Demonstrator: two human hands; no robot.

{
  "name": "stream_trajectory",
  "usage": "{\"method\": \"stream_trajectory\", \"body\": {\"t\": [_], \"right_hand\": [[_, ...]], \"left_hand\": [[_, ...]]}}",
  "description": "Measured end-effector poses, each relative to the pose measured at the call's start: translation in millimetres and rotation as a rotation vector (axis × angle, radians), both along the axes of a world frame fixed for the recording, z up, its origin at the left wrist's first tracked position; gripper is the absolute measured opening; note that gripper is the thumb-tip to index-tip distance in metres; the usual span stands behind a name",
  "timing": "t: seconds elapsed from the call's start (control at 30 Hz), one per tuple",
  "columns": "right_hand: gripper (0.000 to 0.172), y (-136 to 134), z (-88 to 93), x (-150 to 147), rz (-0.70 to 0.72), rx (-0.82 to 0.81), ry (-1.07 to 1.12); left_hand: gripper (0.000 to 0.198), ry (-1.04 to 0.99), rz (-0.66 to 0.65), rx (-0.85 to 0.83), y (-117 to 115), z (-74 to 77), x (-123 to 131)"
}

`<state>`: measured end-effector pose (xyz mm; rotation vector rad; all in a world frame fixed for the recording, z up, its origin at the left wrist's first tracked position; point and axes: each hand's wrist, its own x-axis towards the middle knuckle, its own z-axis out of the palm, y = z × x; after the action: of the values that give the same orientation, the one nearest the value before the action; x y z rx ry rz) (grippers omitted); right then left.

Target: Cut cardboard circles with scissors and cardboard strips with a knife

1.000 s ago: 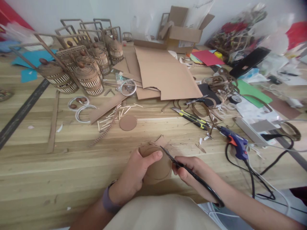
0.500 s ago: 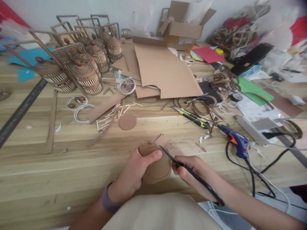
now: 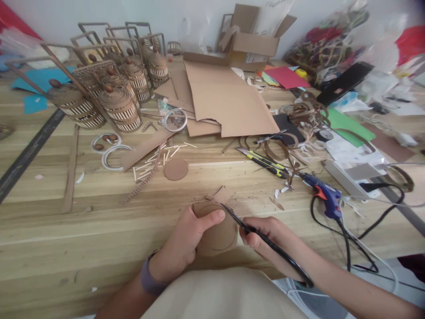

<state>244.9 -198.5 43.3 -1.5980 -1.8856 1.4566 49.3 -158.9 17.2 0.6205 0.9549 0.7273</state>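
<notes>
Between thumb and fingers, my left hand grips a brown piece of cardboard with a circle drawn on it. My right hand is closed round the black handles of a pair of scissors. The blades meet the cardboard's upper right edge, close to the drawn line and the left thumb. A cardboard offcut sticks up just beyond that edge. Farther off, a round cardboard disc lies flat on the wooden table.
Several lidded cardboard baskets with handles stand at the back left. Cardboard sheets lie at the centre back. To the right are utility knives, a blue glue gun with cables and a power strip. Small sticks lie beside the disc.
Almost nothing differs. The scissors and my right hand have shifted very slightly, and the view has moved a little. Both hands keep their hold.
</notes>
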Motion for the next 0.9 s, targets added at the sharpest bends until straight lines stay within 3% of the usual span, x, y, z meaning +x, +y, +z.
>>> {"method": "stream_trajectory", "body": {"t": [0.6, 0.9], "right_hand": [[0.076, -3.6, -3.8, 4.9, -0.008, -0.034, -0.004], [0.077, -2.1, -2.3, 7.6, -0.005, -0.070, 0.055]], "left_hand": [[0.032, 0.032, -0.039, -0.061, -1.8, -2.5, 0.1], [0.028, 0.147, -0.061, 0.005, 0.3, 7.1, -2.7]]}}
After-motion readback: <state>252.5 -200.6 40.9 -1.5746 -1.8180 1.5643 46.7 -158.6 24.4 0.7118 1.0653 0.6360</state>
